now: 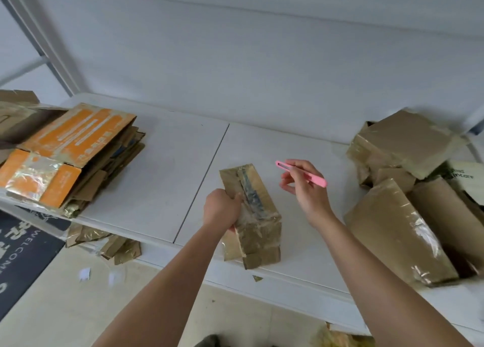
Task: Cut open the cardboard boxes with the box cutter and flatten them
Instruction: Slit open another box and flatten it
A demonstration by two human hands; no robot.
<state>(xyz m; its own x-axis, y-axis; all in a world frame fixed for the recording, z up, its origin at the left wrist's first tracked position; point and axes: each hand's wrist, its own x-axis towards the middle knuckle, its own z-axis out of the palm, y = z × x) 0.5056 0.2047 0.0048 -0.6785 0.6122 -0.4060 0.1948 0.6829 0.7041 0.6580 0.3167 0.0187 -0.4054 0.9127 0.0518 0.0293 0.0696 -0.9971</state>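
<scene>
A small brown cardboard box (258, 215) wrapped in clear tape lies near the front edge of the white table (162, 179). My left hand (221, 206) grips its left side, fingers curled over the taped top. My right hand (303, 183) hovers just right of the box and pinches a slim pink box cutter (301, 173), its tip pointing up and left, clear of the cardboard.
A stack of flattened boxes with an orange one on top (70, 150) covers the table's left end. Several taped, unopened boxes (408, 189) pile up on the right. Cardboard scraps (104, 244) and a dark welcome mat (23, 252) lie on the floor at left.
</scene>
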